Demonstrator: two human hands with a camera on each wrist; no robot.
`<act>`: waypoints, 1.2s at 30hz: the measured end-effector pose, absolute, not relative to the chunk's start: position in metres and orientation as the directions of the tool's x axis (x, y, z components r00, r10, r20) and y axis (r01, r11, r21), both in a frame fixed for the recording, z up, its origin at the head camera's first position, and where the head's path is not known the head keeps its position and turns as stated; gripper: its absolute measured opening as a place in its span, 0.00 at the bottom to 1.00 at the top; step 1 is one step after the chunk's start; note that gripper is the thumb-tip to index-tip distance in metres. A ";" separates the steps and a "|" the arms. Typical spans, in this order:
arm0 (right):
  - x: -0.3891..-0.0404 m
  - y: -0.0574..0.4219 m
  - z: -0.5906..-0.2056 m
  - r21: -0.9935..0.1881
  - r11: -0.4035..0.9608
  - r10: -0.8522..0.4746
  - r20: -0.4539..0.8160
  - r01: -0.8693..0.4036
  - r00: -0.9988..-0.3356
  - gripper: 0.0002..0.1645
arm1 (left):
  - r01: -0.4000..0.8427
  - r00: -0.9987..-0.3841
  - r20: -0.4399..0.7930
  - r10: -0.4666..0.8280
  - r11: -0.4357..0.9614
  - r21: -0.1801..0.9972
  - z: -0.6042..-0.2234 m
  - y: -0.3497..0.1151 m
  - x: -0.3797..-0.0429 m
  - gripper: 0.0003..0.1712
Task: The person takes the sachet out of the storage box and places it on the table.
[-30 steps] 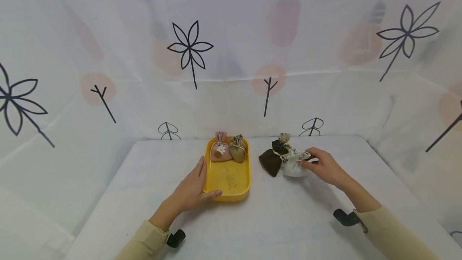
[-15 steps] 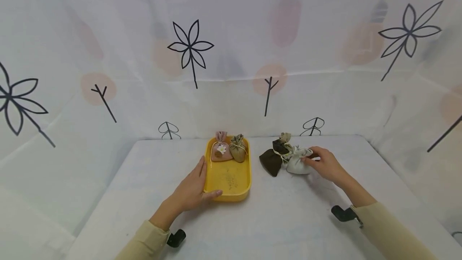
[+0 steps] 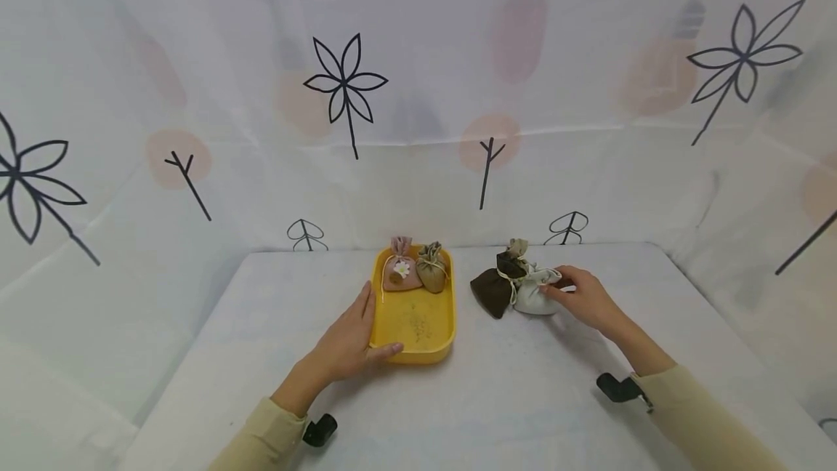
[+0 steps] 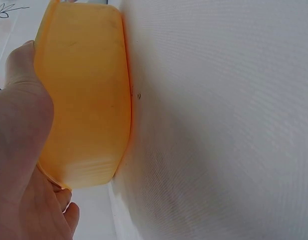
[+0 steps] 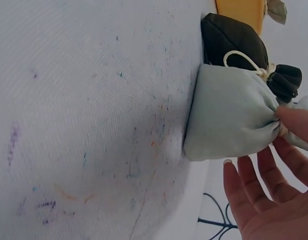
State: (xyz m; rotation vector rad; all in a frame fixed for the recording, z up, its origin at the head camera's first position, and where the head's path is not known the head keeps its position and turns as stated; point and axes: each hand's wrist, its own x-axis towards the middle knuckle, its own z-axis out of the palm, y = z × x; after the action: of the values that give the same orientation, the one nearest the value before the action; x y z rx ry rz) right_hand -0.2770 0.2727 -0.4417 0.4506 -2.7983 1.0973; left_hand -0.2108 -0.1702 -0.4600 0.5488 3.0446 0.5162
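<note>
My left hand [image 3: 349, 336] rests along the left side of a yellow plastic tray [image 3: 413, 322], fingers straight against its wall and thumb over the near rim. Inside, at the far end, lie a pink drawstring pouch [image 3: 412, 284] with a white flower and an olive pouch [image 3: 431, 280]. My right hand [image 3: 585, 300] pinches the gathered neck of a pale grey-white drawstring pouch [image 5: 228, 112] between thumb and forefinger, the other fingers spread. That pouch lies against a dark brown pouch [image 5: 231, 42] with a cream cord. Behind them a tan pouch top [image 3: 518, 247] shows, mostly hidden.
A white cloth covers the table [image 3: 497, 398], with small coloured marks [image 5: 46, 205] on it near the pouches. Behind stands a white curtain [image 3: 418, 195] printed with flowers and twigs. Each wrist carries a black camera mount [image 3: 320, 429].
My right hand drew the pale pouch a little to the right, then back left against the dark one. The left hand and tray have stayed in place.
</note>
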 end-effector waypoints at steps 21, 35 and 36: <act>-0.254 0.292 -0.432 -0.654 0.701 -0.197 0.204 -0.283 -0.959 0.25 | 0.341 -0.938 0.060 0.341 0.878 0.335 -0.459 -0.170 -0.212 0.71; -0.234 0.274 -0.413 -0.685 0.631 -0.257 0.259 -0.365 -0.931 0.20 | 0.339 -0.939 0.058 0.340 0.879 0.335 -0.456 -0.170 -0.210 0.71; -0.233 0.271 -0.412 -0.687 0.621 -0.269 0.264 -0.376 -0.926 0.21 | 0.339 -0.939 0.059 0.340 0.879 0.336 -0.456 -0.170 -0.211 0.71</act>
State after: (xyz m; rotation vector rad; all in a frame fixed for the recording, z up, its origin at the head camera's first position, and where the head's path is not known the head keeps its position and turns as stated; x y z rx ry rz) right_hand -0.2330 0.2707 -0.4119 0.5416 -2.7053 1.1944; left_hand -0.2106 -0.1696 -0.4565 0.5497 3.0428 0.5433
